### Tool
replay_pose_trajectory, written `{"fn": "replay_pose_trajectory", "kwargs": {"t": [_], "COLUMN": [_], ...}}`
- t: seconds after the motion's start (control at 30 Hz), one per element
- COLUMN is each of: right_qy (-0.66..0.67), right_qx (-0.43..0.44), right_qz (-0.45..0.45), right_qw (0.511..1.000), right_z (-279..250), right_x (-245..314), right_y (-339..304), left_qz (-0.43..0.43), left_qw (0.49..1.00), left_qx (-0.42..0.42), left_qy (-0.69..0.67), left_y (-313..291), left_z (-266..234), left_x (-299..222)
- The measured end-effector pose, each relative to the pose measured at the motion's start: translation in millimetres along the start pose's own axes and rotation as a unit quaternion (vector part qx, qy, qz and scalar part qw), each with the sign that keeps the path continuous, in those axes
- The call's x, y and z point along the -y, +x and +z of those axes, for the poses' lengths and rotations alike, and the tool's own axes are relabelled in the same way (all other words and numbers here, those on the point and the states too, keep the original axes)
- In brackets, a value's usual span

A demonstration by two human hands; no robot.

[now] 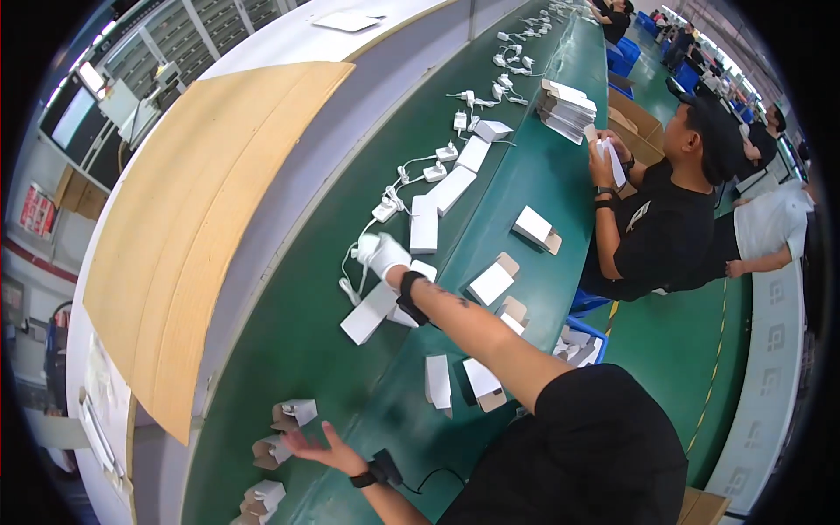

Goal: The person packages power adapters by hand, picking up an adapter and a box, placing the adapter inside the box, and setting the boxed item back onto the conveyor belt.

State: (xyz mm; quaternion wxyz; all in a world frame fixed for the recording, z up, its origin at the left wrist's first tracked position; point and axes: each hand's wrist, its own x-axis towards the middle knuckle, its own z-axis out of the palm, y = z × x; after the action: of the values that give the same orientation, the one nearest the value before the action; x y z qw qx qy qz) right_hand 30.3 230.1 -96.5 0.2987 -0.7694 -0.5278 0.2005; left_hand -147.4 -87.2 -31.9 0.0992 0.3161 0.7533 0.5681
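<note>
Sleeve [604, 437] foremost, left hand [336, 453] is by open boxes [302, 410], contents unclear.

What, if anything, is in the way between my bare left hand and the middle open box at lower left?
Nothing visible. The left hand, open, is right beside the middle open box; whether they touch is unclear. The neighboring boxes aren't between them.

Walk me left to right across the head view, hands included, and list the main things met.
Red-and-white sign → open left hand → white-gloved right hand → white box just to its upper right → white cardboard stack → co-worker's black cap.
</note>
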Motion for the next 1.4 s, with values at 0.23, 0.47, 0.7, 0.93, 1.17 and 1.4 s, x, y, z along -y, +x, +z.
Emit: {"fn": "replay_pose_trajectory", "kwargs": {"t": [0.23, 0.47, 0.7, 0.93, 1.17, 1.4], "right_qy": [0.693, 0.663, 0.473, 0.54, 0.461, 0.59], "right_qx": [0.341, 0.495, 0.487, 0.416, 0.415, 0.503], "right_qz": [0.009, 0.052, -0.051, 0.071, -0.019, 0.213], "right_qw": [0.635, 0.559, 0.733, 0.729, 0.784, 0.594], "right_z": [-173.4, -237.9, -255.3, -223.6, -196.0, -282.9], "right_x": [31.3, -36.4, -39.1, -30.9, -67.7, -36.5], "right_y": [-45.2, -116.2, -163.0, -165.5, -150.3, -141.7], "left_qz": [-0.402, -0.547, -0.332, -0.301, -0.254, 0.249], "left_qw": [0.665, 0.486, 0.724, 0.808, 0.842, 0.83], "left_qx": [0.359, 0.199, 0.371, 0.321, 0.394, 0.3], "left_qy": [-0.517, -0.652, -0.478, -0.392, -0.268, 0.398], "left_y": [-62.5, -66.0, -56.2, -71.6, -60.4, 20.2], "left_z": [75.6, 162.0, 138.2, 137.9, 145.2, 172.3], "left_x": [-98.5, -87.9, -117.3, -127.3, -96.0, -20.8]}}
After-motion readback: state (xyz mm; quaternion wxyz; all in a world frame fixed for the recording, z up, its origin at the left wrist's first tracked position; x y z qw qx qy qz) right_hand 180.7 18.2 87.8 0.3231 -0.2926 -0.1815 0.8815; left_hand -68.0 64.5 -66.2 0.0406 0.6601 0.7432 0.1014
